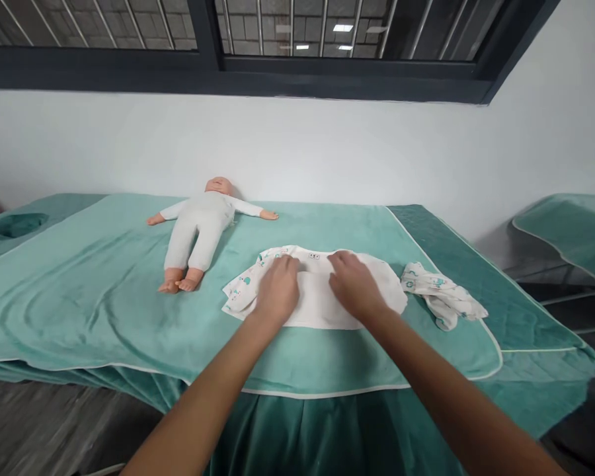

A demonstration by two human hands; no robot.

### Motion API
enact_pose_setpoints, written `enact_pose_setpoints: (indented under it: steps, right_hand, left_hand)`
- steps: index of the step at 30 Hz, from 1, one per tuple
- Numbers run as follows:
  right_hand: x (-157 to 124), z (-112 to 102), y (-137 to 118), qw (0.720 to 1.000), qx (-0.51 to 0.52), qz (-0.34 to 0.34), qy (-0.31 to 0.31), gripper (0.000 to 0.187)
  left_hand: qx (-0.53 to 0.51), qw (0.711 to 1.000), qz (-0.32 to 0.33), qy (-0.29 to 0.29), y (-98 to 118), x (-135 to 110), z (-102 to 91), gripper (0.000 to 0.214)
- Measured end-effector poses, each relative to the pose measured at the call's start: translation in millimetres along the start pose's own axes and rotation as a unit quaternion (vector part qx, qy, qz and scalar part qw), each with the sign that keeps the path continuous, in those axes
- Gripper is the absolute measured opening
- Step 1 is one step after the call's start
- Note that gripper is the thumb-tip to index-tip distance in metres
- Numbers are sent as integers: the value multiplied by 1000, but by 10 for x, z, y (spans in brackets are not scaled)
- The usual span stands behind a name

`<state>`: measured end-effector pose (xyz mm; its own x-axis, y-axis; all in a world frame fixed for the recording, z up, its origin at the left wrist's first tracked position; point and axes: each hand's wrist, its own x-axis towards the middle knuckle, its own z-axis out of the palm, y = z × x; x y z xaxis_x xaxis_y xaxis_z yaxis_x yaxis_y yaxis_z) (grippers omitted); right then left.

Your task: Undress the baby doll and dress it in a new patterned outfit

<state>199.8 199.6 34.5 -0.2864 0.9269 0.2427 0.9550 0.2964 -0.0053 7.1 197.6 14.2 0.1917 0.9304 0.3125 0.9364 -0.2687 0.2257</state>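
Note:
A white baby shirt (322, 301) with a small green print at its left side is spread out in front of me, its neckline and label towards the wall. Near the neckline, my left hand (279, 285) lies on the left half with its fingers curled closed on the cloth. My right hand (353, 281) is on the right half, fingers likewise bent closed on the fabric. The fingertips are partly hidden by the backs of my hands. Just right of the shirt lies a crumpled white printed cloth (442, 296), touched by neither hand.
A baby doll (198, 228) in white clothes lies on its back at the left, arms spread. Under everything is a green blanket (104, 277) on a bed against the white wall (277, 145). A dark-framed window (347, 79) is above. Another green-covered surface (575, 231) stands at right.

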Motion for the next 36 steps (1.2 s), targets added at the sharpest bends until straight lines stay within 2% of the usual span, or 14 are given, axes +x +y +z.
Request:
enact_pose_setpoints:
  steps: [3,6,11,15,18,21,24,30,34,36]
  right_hand:
    - [8,370,-129,997,47,26,-48,34]
    - [86,532,-130,995,39,77,-57,37]
    - [311,561,-140,989,22,128,-75,45]
    - [371,609,-182,987,11,141,-77,45]
    - [295,679,-185,991,9,129,-36,42]
    - [197,751,-178,992,22,124,23,37]
    - [158,803,-179,990,27,133,42,36]
    - [245,778,-205,990,12,137,-5,45]
    - [339,705,-257,981,30,180,-62,56]
    - [386,685,-273,977,42,198,-71,60]
  left_hand:
    - [-29,998,-23,-58,18,-11,283,36]
    - [-22,996,-60,-61,-85,113,370,35]
    - [27,996,-62,-55,-93,366,394,37]
    - [61,997,-46,-33,-7,429,460,35]
    - [63,997,-31,-32,-4,444,492,35]
    - [64,996,-43,-54,-34,481,507,35]
    - [60,995,-57,-59,-51,525,536,38]
    - [29,997,-68,-35,-61,496,634,59]
    - [7,997,-72,-1,-77,454,626,65]
    - [-6,997,-73,25,-88,460,601,64]
